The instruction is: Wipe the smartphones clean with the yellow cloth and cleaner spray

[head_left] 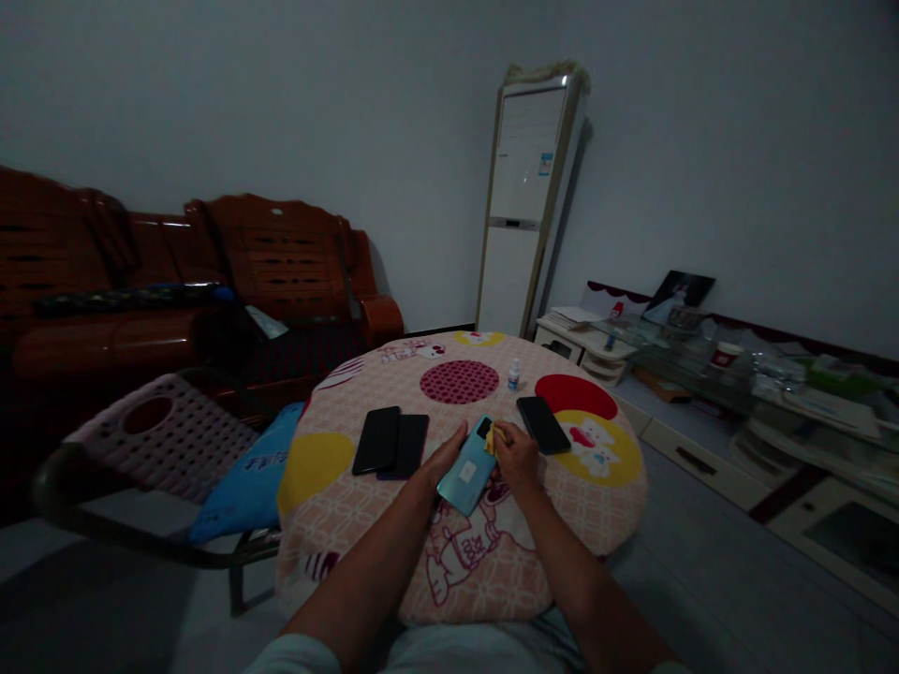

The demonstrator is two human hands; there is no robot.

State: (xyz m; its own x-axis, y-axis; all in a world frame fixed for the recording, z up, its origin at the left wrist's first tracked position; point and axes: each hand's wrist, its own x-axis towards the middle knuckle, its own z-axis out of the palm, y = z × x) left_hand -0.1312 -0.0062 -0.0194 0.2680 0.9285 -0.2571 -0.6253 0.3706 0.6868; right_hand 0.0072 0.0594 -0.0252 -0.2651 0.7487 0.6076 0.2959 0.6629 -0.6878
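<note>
My left hand (442, 461) grips a light blue phone (467, 468) from below, its back facing up, over the middle of a round table with a patterned cloth (337, 510). My right hand (516, 456) is closed on a small yellow cloth (493, 437) pressed against the phone's upper end near the camera. Two dark phones (391, 441) lie side by side to the left of my hands. A third dark phone (543, 424) lies just right of my right hand. A small white bottle (514, 374) stands farther back on the table.
A chair with a pink perforated cushion (158, 432) and a blue pillow (249, 477) stands left of the table. A red-brown wooden sofa (281, 257) lines the left wall. A tall standing air conditioner (528, 201) is behind. A cluttered low cabinet (737, 374) runs along the right.
</note>
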